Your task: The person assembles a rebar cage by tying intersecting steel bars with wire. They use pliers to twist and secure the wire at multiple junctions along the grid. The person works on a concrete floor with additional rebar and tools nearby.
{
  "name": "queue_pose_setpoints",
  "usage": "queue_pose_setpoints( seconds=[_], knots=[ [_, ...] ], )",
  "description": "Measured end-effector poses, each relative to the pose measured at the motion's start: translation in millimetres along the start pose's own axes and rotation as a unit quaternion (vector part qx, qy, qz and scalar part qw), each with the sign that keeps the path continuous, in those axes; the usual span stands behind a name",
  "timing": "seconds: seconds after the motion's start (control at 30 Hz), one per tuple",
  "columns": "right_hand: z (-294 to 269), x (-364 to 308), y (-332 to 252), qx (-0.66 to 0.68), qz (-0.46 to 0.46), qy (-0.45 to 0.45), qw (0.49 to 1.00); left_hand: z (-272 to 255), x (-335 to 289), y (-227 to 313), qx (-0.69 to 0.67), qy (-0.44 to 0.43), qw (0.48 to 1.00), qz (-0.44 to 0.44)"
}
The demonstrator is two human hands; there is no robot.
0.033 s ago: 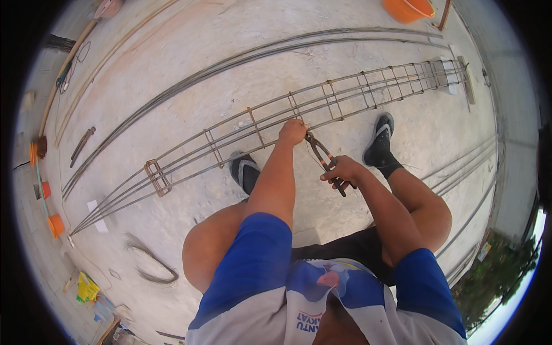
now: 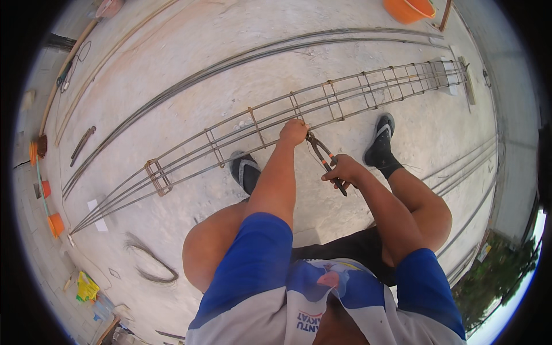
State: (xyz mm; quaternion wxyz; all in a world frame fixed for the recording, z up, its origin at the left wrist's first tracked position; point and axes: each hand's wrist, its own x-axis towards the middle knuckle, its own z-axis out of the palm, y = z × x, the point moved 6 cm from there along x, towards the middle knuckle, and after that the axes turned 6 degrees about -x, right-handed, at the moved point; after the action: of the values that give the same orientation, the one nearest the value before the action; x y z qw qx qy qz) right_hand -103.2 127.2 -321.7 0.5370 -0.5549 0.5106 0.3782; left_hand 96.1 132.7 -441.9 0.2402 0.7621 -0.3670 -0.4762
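Note:
A long rebar cage of thin bars and square stirrups lies across the floor in front of me. My left hand is closed at its near bar, by a stirrup around mid-length; the fingertips are partly hidden. Wire-tying pincers with orange-banded handles are gripped in my right hand. Their jaws meet the near bar right beside my left hand. A thin wire hangs down by the pincers. Several loose stirrups are bunched near the cage's left end.
A bundle of long bars runs behind the cage. My sandalled feet stand close to its near side. Bent tie wire lies at the lower left. An orange tub sits at the far right, and more bars lie to the right.
The pincers' handles look slightly closer together in my right hand. My left hand and the cage stay in place.

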Motion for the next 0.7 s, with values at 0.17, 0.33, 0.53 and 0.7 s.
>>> queue_pose_setpoints(
  seconds=[0.17, 0.33, 0.53, 0.7],
  knots=[
    [-14, -18, -26, -0.441, -0.120, 0.420, 0.784, -5, 2, 10, -0.013, 0.002, 0.999, -0.035],
    [-31, -32, -36, -0.611, -0.182, 0.501, 0.585, -10, 4, 3, -0.022, 0.015, 0.999, -0.023],
    [-70, -10, -34, -0.630, -0.214, 0.475, 0.576, -9, -1, 8, -0.010, 0.023, 1.000, -0.015],
    [-87, 5, -31, -0.618, -0.254, 0.451, 0.592, -10, -5, 14, -0.004, 0.011, 0.999, -0.036]
  ],
)
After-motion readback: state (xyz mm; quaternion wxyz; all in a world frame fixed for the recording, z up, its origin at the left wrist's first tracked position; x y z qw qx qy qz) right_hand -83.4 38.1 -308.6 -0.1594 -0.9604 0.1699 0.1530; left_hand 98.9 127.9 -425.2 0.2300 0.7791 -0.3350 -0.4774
